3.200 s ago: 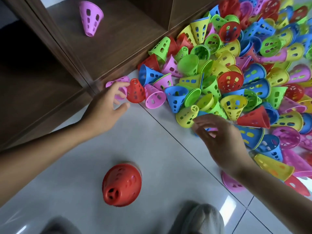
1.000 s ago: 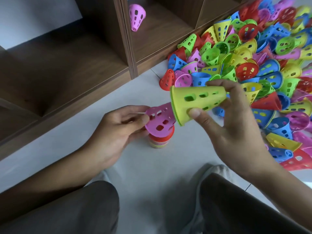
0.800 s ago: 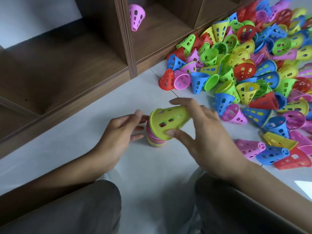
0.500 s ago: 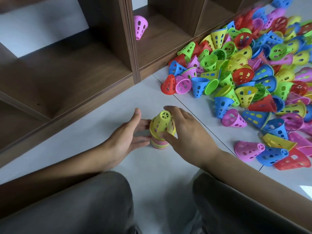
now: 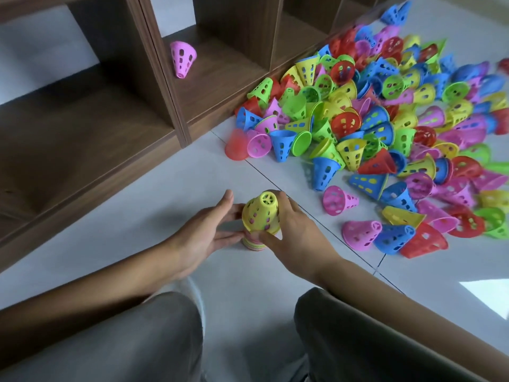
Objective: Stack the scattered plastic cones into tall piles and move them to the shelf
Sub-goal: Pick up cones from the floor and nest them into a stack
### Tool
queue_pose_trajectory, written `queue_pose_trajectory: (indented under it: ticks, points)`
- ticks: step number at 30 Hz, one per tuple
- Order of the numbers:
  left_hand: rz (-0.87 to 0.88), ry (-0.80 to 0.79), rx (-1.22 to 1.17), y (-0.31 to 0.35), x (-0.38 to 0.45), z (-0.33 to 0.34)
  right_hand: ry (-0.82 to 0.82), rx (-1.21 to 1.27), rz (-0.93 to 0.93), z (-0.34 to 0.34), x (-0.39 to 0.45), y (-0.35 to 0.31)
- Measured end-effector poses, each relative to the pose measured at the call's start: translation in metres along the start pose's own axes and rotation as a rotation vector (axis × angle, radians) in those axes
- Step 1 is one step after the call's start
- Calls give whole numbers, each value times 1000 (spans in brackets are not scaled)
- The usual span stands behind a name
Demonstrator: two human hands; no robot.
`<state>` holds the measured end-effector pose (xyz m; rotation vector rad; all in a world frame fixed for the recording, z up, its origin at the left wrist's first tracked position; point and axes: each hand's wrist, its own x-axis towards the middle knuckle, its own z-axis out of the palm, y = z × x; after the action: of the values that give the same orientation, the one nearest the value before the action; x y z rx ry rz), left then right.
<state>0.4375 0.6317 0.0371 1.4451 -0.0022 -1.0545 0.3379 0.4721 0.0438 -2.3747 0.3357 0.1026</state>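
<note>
A short stack of nested cones stands on the floor between my hands, topped by a yellow cone. My right hand grips the yellow cone, thumb at its lower rim and fingers round its far side. My left hand lies against the stack's left side with straight fingers. A large heap of scattered cones in red, blue, green, yellow and pink covers the floor at the right. One pink cone lies on its side inside the brown wooden shelf.
The shelf's low compartments run along the top left, with upright dividers. Loose cones, such as a pink one, lie close to the stack's right. My knees fill the bottom. Grey tiled floor lies left of the stack.
My right hand brought the yellow cone down from the air over the pink cone onto the stack. My left hand let go of the pink cone and now lies against the stack.
</note>
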Motion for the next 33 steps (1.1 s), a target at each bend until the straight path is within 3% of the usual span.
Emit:
queue_pose_trajectory:
  ticks: [13, 22, 28, 33]
  points:
    - [31, -149, 128, 8, 52, 52, 146, -28, 77, -42, -6, 50]
    - [144, -39, 529, 23, 114, 45, 94, -46, 59, -60, -26, 98]
    - [321, -116, 754, 41, 157, 65, 175, -91, 147, -85, -21, 134]
    - [499, -185, 993, 60, 195, 92, 238, -149, 323, -107, -1, 169]
